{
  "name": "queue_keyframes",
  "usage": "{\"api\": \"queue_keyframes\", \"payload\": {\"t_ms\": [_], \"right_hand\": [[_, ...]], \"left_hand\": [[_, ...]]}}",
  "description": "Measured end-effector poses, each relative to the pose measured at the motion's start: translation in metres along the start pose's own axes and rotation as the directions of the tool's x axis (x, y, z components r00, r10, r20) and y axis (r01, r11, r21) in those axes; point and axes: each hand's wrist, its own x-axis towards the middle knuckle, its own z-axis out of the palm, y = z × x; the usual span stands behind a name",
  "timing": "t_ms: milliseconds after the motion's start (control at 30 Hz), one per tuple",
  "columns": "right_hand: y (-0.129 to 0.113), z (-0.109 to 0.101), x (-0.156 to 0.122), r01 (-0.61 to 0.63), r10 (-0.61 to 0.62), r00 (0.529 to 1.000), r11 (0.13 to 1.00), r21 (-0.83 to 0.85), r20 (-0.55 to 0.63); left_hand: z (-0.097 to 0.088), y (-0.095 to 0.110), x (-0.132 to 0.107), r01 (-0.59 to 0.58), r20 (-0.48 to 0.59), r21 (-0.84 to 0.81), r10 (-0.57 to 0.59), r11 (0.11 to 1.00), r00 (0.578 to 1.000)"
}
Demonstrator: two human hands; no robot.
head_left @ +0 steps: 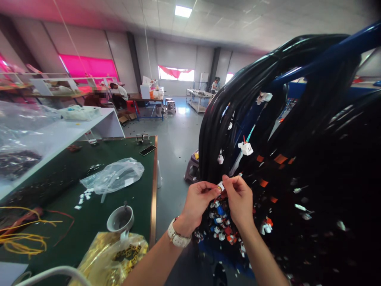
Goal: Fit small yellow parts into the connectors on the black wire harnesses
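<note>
In front of the hanging bundle of black cables [214,123], my two hands meet at a small white plastic connector [221,185]. My left hand [195,202], with a white watch on its wrist, pinches its left side, where a tiny yellowish part shows at the fingertips. From the other side, the thumb and fingers of my right hand [240,198] close on the connector, hiding part of it. Just above hangs another white connector [245,148] with thin wires. Below my hands, cable ends with white, blue and red connectors [220,228] cluster together.
At left, a green-topped table [139,214] carries a clear plastic bag [119,174], small white housings [86,194], a grey cup [120,219], a bag of gold terminals [119,258], yellow wires [26,242] and a phone [148,149]. A stool [192,169] stands behind the cables. People sit farther back.
</note>
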Motion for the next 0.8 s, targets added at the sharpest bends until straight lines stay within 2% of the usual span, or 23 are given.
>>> {"api": "queue_keyframes", "payload": {"t_ms": [133,300,467,533,667,800], "right_hand": [[0.000,0.000,0.000,0.003,-0.003,1.000,1.000,0.012,0.013],[0.000,-0.001,0.000,-0.044,0.042,0.998,0.998,0.054,0.052],[-0.005,-0.003,-0.003,-0.088,0.079,0.992,0.991,0.097,0.099],[-0.007,-0.003,-0.004,-0.088,0.077,0.991,0.991,0.101,0.108],[-0.010,-0.005,-0.007,-0.097,0.082,0.989,0.989,0.113,0.126],[-0.010,-0.006,-0.007,-0.093,0.073,0.987,0.987,0.132,0.146]], "left_hand": [[-0.002,-0.002,0.002,0.060,0.006,0.010,-0.060,0.998,0.998],[-0.007,-0.010,0.005,0.056,0.041,-0.064,-0.054,0.996,0.998],[-0.009,-0.018,0.006,0.043,0.214,-0.051,-0.032,0.998,0.976],[-0.009,-0.019,0.006,-0.017,0.266,0.013,0.013,1.000,0.964],[-0.007,-0.020,0.004,-0.264,0.286,0.222,0.196,0.939,0.938],[-0.005,-0.023,0.001,-0.355,0.262,0.330,0.277,0.875,0.925]]}}
